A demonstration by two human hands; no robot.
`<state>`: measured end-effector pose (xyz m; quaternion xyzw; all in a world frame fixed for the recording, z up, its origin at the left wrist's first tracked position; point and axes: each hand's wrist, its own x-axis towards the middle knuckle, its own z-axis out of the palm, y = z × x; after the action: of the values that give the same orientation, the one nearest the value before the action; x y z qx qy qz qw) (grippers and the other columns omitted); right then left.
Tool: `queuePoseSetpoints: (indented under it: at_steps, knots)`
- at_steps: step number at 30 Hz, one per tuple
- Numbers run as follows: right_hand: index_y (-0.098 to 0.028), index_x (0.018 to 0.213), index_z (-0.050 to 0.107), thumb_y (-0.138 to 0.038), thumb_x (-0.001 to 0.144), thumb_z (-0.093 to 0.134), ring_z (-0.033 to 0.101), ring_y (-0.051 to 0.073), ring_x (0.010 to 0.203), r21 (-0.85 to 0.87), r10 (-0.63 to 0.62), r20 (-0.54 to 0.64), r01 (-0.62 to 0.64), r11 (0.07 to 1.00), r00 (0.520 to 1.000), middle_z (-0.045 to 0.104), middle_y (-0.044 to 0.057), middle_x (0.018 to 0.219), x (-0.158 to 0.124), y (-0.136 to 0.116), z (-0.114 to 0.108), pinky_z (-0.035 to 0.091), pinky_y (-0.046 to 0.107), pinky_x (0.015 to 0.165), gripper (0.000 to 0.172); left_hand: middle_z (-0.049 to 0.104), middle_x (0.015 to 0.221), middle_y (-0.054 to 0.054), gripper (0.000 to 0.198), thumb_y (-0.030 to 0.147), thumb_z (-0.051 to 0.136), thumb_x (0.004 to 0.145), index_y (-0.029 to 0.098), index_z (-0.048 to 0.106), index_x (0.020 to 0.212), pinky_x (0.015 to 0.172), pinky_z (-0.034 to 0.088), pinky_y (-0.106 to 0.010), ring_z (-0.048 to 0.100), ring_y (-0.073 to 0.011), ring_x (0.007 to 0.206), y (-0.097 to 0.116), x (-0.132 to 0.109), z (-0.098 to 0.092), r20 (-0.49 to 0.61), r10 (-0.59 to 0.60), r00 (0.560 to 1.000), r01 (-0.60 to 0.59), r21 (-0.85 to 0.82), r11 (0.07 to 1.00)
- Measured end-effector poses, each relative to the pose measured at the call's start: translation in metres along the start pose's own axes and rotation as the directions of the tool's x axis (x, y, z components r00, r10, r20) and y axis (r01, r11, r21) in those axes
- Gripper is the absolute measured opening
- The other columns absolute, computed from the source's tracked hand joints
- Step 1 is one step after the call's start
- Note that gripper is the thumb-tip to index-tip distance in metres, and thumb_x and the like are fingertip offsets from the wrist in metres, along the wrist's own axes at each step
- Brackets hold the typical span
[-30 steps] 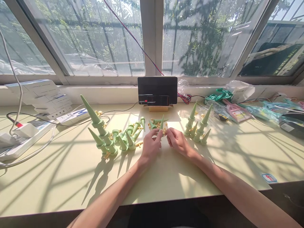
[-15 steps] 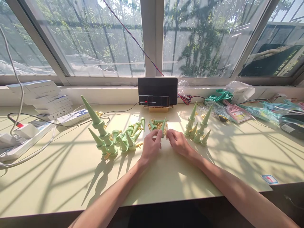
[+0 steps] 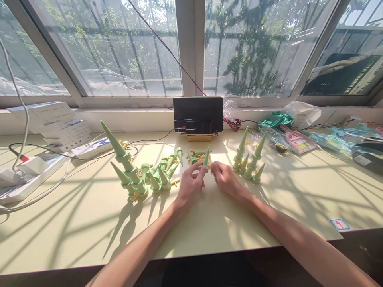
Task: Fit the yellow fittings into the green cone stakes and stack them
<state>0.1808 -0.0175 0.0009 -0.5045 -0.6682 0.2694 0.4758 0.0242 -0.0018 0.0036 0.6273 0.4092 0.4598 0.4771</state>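
My left hand [image 3: 189, 184] pinches a small green cone spike [image 3: 206, 156] that points upward, just above the pale yellow table [image 3: 89, 223]. My right hand [image 3: 225, 178] is closed beside it, fingertips at the cone's base, on something small I cannot make out. Loose green cones and small yellow pieces [image 3: 194, 154] lie just behind both hands. To the left stand stacked green cones [image 3: 125, 163] with more cones lying around them [image 3: 161, 171]. To the right stand two taller cone stacks [image 3: 249, 155].
A dark tablet on a stand with a phone [image 3: 198, 115] sits at the window sill. A power strip and cables [image 3: 26, 175] lie at far left beside white boxes [image 3: 60, 123]. Plastic bags and packets [image 3: 299, 135] crowd the back right. A small sticker [image 3: 338, 224] marks the table's right front.
The green cone in my left hand has risen slightly and moved a little to the right. My right hand has closed in toward its base. The stacks have not moved.
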Motion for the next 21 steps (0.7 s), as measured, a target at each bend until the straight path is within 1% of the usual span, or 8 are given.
queuePoseSetpoints:
  at_steps: [5, 9, 11, 12, 14, 17, 19, 21]
  knots:
    - [-0.021, 0.064, 0.042, -0.048, 0.098, 0.038, 0.037, 0.01, 0.044, 0.116, 0.07, 0.014, -0.071, 0.991, 0.997, 0.039, -0.004, 0.051, 0.0007, -0.0004, 0.0011, 0.03, 0.024, 0.045, 0.044, 0.067, 0.093, -0.006, 0.051, 0.052, 0.065, 0.083, 0.019, 0.065, 0.122, 0.037, 0.043, -0.022, 0.053, -0.0076, 0.043, -0.0019, -0.0004, 0.0002, -0.008, -0.021, 1.0, 0.021, -0.013, 1.0]
    - [-0.022, 0.06, 0.04, -0.053, 0.097, 0.039, 0.034, 0.01, 0.037, 0.257, 0.195, 0.09, -0.212, 0.943, 0.977, 0.031, -0.006, 0.044, 0.0012, -0.0036, 0.0008, 0.026, 0.024, 0.039, 0.048, 0.065, 0.07, -0.002, 0.055, 0.051, 0.067, 0.082, 0.017, 0.065, 0.126, 0.04, 0.044, -0.022, 0.052, -0.0089, 0.042, -0.0017, -0.0011, -0.0004, -0.007, -0.048, 0.999, 0.048, -0.008, 0.999]
    - [-0.022, 0.059, 0.04, -0.055, 0.095, 0.042, 0.035, 0.01, 0.035, 0.313, 0.251, 0.121, -0.277, 0.908, 0.96, 0.028, -0.007, 0.043, 0.0021, -0.0046, 0.0, 0.024, 0.024, 0.037, 0.049, 0.064, 0.065, -0.001, 0.055, 0.049, 0.067, 0.082, 0.016, 0.065, 0.126, 0.04, 0.044, -0.022, 0.051, -0.0092, 0.042, 0.0002, -0.0016, -0.0004, 0.002, -0.044, 0.999, 0.044, -0.01, 0.999]
    - [-0.022, 0.059, 0.039, -0.055, 0.095, 0.043, 0.036, 0.01, 0.035, 0.345, 0.274, 0.139, -0.305, 0.887, 0.952, 0.026, -0.008, 0.043, 0.0027, -0.0048, -0.0005, 0.023, 0.023, 0.036, 0.049, 0.066, 0.069, -0.002, 0.054, 0.048, 0.068, 0.082, 0.016, 0.066, 0.126, 0.039, 0.044, -0.022, 0.051, -0.0089, 0.042, 0.0014, -0.0019, -0.0002, 0.004, -0.038, 0.999, 0.039, -0.014, 0.999]
    - [-0.022, 0.057, 0.038, -0.053, 0.093, 0.046, 0.035, 0.01, 0.034, 0.417, 0.309, 0.187, -0.36, 0.834, 0.932, 0.023, -0.009, 0.042, 0.004, -0.005, -0.0012, 0.022, 0.022, 0.036, 0.048, 0.071, 0.09, -0.007, 0.051, 0.046, 0.068, 0.081, 0.016, 0.067, 0.123, 0.039, 0.044, -0.022, 0.053, -0.0071, 0.042, 0.0038, -0.0023, 0.0004, 0.005, -0.02, 1.0, 0.02, -0.023, 1.0]
    - [-0.022, 0.054, 0.036, -0.045, 0.091, 0.049, 0.031, 0.009, 0.033, 0.503, 0.367, 0.269, -0.455, 0.735, 0.89, 0.022, -0.009, 0.039, 0.0058, -0.0054, -0.0018, 0.02, 0.021, 0.034, 0.045, 0.065, 0.121, -0.012, 0.045, 0.042, 0.067, 0.082, 0.017, 0.07, 0.12, 0.038, 0.044, -0.022, 0.053, -0.0041, 0.042, 0.0057, -0.003, 0.0016, 0.007, 0.013, 1.0, -0.013, -0.021, 1.0]
    - [-0.022, 0.052, 0.035, -0.039, 0.09, 0.048, 0.029, 0.008, 0.033, 0.529, 0.406, 0.304, -0.507, 0.68, 0.862, 0.022, -0.008, 0.038, 0.0065, -0.0064, -0.0022, 0.018, 0.02, 0.034, 0.043, 0.063, 0.126, -0.012, 0.043, 0.041, 0.066, 0.083, 0.017, 0.07, 0.12, 0.038, 0.044, -0.022, 0.053, -0.0036, 0.042, 0.0055, -0.0035, 0.0024, 0.009, 0.024, 1.0, -0.024, -0.01, 1.0]
    - [-0.022, 0.051, 0.035, -0.033, 0.088, 0.048, 0.028, 0.008, 0.033, 0.544, 0.428, 0.319, -0.533, 0.648, 0.846, 0.022, -0.008, 0.037, 0.0066, -0.0081, -0.003, 0.017, 0.019, 0.034, 0.04, 0.065, 0.121, -0.012, 0.044, 0.041, 0.065, 0.084, 0.018, 0.069, 0.121, 0.038, 0.044, -0.022, 0.053, -0.004, 0.043, 0.0047, -0.004, 0.003, 0.012, 0.022, 1.0, -0.022, 0.006, 1.0]
